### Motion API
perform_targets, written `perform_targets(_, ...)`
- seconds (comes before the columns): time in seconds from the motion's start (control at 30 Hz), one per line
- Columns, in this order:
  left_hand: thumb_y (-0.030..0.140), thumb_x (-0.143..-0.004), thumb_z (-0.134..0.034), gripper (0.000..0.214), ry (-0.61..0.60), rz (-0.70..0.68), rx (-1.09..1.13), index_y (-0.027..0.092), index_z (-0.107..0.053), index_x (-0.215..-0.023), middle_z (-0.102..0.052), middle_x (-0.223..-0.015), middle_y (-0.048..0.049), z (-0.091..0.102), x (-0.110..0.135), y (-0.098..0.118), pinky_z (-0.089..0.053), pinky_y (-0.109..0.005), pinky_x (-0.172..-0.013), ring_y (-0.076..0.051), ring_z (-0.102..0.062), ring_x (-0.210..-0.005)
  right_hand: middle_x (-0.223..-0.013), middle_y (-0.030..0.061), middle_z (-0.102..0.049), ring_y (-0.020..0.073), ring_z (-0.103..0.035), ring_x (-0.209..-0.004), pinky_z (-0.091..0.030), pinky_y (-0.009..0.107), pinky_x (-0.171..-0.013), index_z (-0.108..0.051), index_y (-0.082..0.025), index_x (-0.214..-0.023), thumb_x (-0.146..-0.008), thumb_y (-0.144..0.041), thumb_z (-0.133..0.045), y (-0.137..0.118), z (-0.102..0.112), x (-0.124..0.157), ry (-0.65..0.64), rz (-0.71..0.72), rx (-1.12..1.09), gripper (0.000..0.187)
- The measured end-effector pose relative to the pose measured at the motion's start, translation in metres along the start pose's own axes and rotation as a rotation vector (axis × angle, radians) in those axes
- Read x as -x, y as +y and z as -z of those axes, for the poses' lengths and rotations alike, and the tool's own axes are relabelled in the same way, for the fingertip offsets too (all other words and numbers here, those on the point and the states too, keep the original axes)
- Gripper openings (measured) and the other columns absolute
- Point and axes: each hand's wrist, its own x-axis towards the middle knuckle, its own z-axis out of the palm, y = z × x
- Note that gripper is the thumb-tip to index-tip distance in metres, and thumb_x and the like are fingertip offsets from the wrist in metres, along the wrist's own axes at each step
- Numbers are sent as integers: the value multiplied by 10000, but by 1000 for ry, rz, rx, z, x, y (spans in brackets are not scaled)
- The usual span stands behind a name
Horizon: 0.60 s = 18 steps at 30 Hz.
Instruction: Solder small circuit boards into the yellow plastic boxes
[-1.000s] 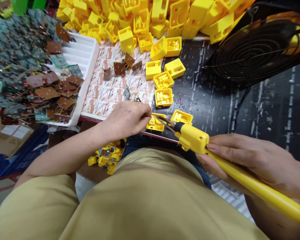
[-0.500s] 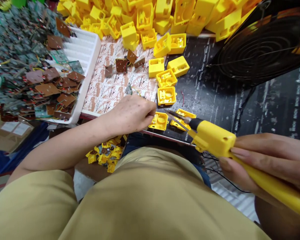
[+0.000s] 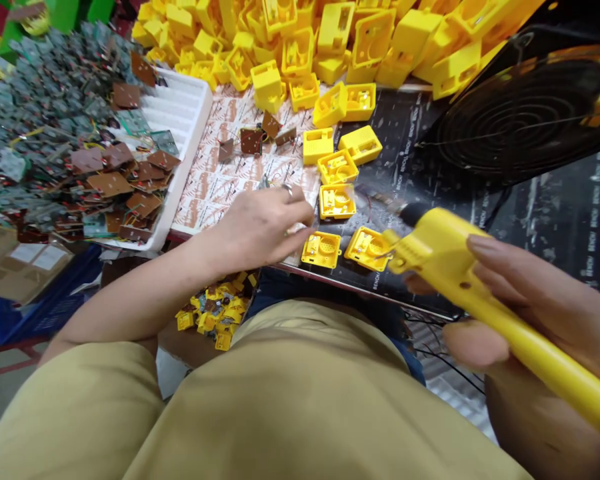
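My right hand (image 3: 545, 300) grips a yellow soldering iron (image 3: 460, 250) by its long handle. Its black collar and blurred metal tip point left over the bench, near an open yellow case (image 3: 337, 201). My left hand (image 3: 273, 220) has curled fingers beside another open yellow case (image 3: 321, 250) close to the front edge; whatever is between the fingers is hidden. Right of that case lies a third open yellow case (image 3: 368, 249), below the iron's head. Small metal parts show inside these cases. Just behind my left hand, a small part with wires (image 3: 265, 182) is partly covered.
Yellow cases (image 3: 300, 53) are heaped along the back. A white foam tray (image 3: 193, 127) at left bears piled circuit boards (image 3: 110, 183). Several brown boards (image 3: 251, 141) lie on the patterned sheet. A black fan (image 3: 520, 113) stands at back right. Below, a box holds yellow parts (image 3: 215, 310).
The soldering iron has swung up and right, its tip leaving the two front cases. My left hand's fingers have loosened a little from a tighter curl. The camera view has shifted slightly.
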Motion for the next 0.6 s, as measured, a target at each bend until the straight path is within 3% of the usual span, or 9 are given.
perform_targets(0.07,366,-1004,-465,301,158,108,30,211,-718,-956,-753,-1005,-83,7,9,-18,-523,-339,-797,-208,-695,-901,-729,-37,-732,150,-682,-524,-581,220,-504,-555,-364,-1447,-945,-403,-675,1,-8,-7,1,54,-35,518)
perform_targets(0.17,410,-994,-487,285,297,234,81,245,-713,-1049,-759,-1076,-65,11,20,-52,-528,-356,-909,-209,-687,-990,-757,-55,-746,119,-689,-546,-563,167,-539,-712,-333,-1200,-864,-235,-773,5,-23,-18,52,33,-30,355)
perform_targets(0.23,429,-961,-535,316,282,223,134,243,-688,-1167,-744,-1191,-71,5,22,-70,-514,-376,-995,-224,-669,-1101,-952,-21,-781,141,-754,-717,-610,182,-678,-695,-303,-1126,-869,-206,-761,10,-35,-26,96,-10,-26,283)
perform_targets(0.3,438,-931,-573,419,230,170,170,223,-638,-1284,-696,-1326,-94,-4,18,-79,-479,-416,-1078,-250,-624,-1231,-1167,47,-750,165,-771,-852,-631,218,-743,-621,-273,-1200,-894,-241,-740,17,-46,-37,84,-31,-41,330)
perform_targets(0.4,399,-916,-588,455,184,85,192,188,-618,-1318,-648,-1405,-124,-17,3,-79,-427,-455,-1143,-268,-556,-1350,-1248,101,-707,185,-764,-940,-636,254,-775,-541,-246,-1280,-884,-324,-759,27,-62,-55,-23,9,-27,459)
perform_targets(0.47,340,-918,-568,344,150,45,194,178,-680,-1199,-701,-1313,-116,-22,-8,-75,-435,-453,-1123,-264,-591,-1305,-1166,74,-733,199,-754,-961,-632,291,-819,-553,-244,-1262,-856,-328,-784,32,-71,-67,-89,53,13,475)
perform_targets(0.6,291,-908,-553,232,101,43,176,195,-760,-948,-789,-977,-60,-18,-15,-70,-472,-435,-1030,-222,-707,-992,-1149,48,-730,232,-739,-961,-626,380,-855,-546,-243,-1271,-850,-299,-760,35,-79,-80,-212,105,45,476)
